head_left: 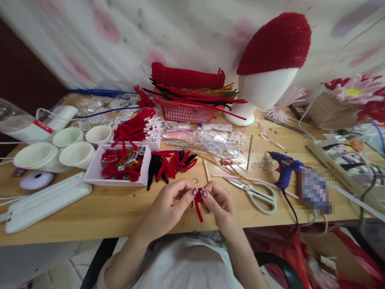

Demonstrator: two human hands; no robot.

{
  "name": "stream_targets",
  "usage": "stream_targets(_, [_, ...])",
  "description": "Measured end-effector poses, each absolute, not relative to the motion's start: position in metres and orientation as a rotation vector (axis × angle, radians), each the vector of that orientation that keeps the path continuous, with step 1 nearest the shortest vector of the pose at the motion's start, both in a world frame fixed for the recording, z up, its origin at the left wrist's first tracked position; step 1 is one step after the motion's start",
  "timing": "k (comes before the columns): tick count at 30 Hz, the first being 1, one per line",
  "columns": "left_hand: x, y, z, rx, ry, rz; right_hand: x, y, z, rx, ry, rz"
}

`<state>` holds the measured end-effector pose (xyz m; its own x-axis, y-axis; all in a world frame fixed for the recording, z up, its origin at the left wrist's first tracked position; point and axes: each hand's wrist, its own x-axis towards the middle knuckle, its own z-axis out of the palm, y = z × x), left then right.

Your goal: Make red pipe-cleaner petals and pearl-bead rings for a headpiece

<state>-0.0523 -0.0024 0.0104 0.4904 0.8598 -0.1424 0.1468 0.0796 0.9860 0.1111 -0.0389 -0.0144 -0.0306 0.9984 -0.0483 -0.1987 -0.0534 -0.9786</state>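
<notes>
My left hand (pixel 170 202) and my right hand (pixel 217 202) meet over the front edge of the wooden table (pixel 114 212). Together they pinch a short red pipe cleaner piece (pixel 198 206), bent and hanging down between the thumbs. Just behind my hands lies a pile of red and black pipe cleaner pieces (pixel 170 164). To its left stands a white tray (pixel 93 170) holding red, gold and silver pieces. Green-handled scissors (pixel 255 192) lie open right of my right hand.
A blue glue gun (pixel 284 166) stands at the right, its cord running off the edge. Paper cups (pixel 76 154) sit at the left. A red basket (pixel 186 112) of pipe cleaners and a white mannequin head (pixel 264 92) with a red cap stand at the back.
</notes>
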Motion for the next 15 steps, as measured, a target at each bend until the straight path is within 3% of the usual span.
stream_targets(15, [-0.041, -0.013, -0.003, 0.968, 0.882, 0.882, 0.093, -0.044, -0.020, -1.020, -0.892, 1.299])
